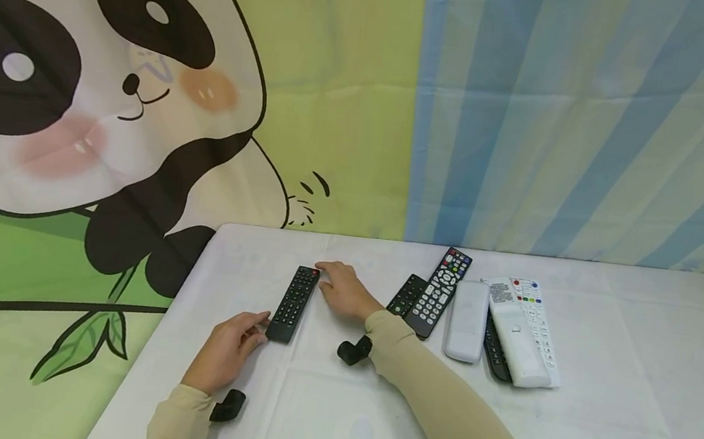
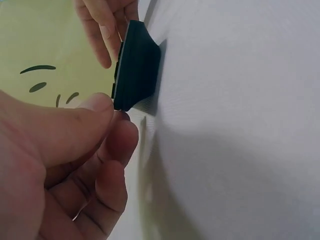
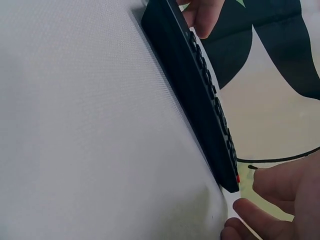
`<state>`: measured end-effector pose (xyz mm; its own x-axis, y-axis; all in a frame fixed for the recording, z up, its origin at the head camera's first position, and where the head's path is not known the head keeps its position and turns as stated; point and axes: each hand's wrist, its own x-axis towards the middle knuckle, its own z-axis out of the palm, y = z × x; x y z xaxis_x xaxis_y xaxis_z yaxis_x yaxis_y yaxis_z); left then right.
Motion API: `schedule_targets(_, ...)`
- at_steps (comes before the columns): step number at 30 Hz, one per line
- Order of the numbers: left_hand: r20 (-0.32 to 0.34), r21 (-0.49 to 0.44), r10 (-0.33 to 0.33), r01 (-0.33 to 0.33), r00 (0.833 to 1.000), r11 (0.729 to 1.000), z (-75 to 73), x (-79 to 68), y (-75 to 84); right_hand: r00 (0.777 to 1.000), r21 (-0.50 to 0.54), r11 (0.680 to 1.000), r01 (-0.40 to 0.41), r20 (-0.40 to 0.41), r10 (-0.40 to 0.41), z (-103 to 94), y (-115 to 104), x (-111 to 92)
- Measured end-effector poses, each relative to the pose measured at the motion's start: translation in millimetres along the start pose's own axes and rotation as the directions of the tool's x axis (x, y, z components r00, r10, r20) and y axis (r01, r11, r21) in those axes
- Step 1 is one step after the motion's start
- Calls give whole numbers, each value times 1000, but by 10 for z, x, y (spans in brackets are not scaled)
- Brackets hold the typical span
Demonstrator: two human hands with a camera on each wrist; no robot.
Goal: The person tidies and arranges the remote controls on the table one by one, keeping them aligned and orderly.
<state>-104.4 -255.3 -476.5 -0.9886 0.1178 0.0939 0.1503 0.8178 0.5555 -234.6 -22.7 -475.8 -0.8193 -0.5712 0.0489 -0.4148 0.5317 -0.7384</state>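
A black remote control [image 1: 293,305] lies buttons up on the white table, slightly slanted, between the two hands. My left hand [image 1: 230,348] is at its lower left edge, thumb and index fingertips right at the side. In the left wrist view the left thumb [image 2: 82,122] overlaps the corner of the remote [image 2: 140,65], the other fingers loosely bent below. My right hand [image 1: 346,293] is by the remote's top right corner, index finger reaching toward the end with the red button. The right wrist view shows a gap between the right hand's fingertips [image 3: 250,207] and the remote [image 3: 190,90].
Right of the right forearm lie two black remotes, one [image 1: 442,289] overlapping another [image 1: 407,294]. Beside them are a white remote [image 1: 467,320] and a pile with a face-down white remote [image 1: 518,342], a white one with coloured buttons [image 1: 538,315] and a black one [image 1: 497,351].
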Motion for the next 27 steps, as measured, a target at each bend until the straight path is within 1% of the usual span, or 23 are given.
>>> schedule_targets(3,-4,-1,1,-1,1000,1000,-17,9,6,1000,0,1000,-14,-7,14,-25,1,-23)
schedule_targets(7,-18,-9,13,-13,1000,1000,-31,21,19,999,30,999,-45,-21,46,-89,-28,-67)
schedule_targets(14,-86,-10,52,-53,995,999,-69,35,111,995,109,992,-61,-71,69,-277,-129,-177)
schedule_targets(18,-109,-7,78,-79,991,997,-73,60,148,992,111,991,-68,-97,79,-366,-161,-250)
schedule_targets(22,-117,-17,100,-103,988,995,-75,88,187,989,107,993,-59,-131,73,-428,-171,-312)
schedule_targets(27,-109,-28,113,-116,988,993,-62,130,250,986,111,992,-55,-148,71,-497,-184,-421)
